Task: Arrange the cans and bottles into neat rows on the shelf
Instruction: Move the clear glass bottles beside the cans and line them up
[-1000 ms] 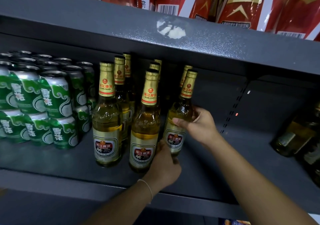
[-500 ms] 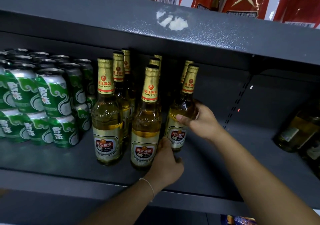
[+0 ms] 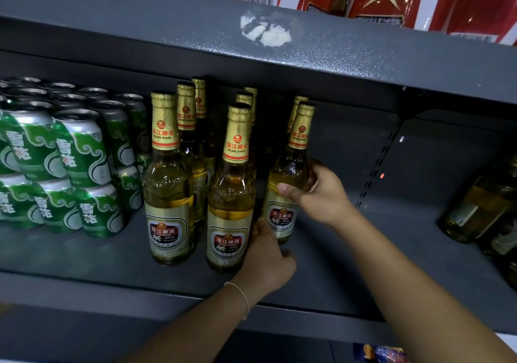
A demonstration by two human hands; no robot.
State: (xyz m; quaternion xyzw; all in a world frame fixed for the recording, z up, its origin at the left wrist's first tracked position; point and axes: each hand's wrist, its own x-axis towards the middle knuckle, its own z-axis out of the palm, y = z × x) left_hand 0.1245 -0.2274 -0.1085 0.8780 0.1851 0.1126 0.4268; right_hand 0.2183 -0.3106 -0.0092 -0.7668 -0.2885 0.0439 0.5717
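Three glass bottles front the shelf [image 3: 84, 262]. My right hand [image 3: 321, 192] wraps the rightmost bottle [image 3: 282, 195] at its shoulder; my left hand [image 3: 268, 253] curls round the base of the middle bottle [image 3: 229, 217], I judge to square the row. Stacked green cans [image 3: 81, 167], smooth metal, sit at nine o'clock.

The right-hand front beer bottle [image 3: 288, 183] now stands a little nearer the middle front beer bottle [image 3: 230, 195] than a second ago, the gap between their bodies narrower, and it leans slightly toward it at the neck. The right hand [image 3: 319, 192] gripping its shoulder has shifted left with it. The left hand [image 3: 265, 253], at the base of the middle bottle, has edged slightly inward between the two bottles.
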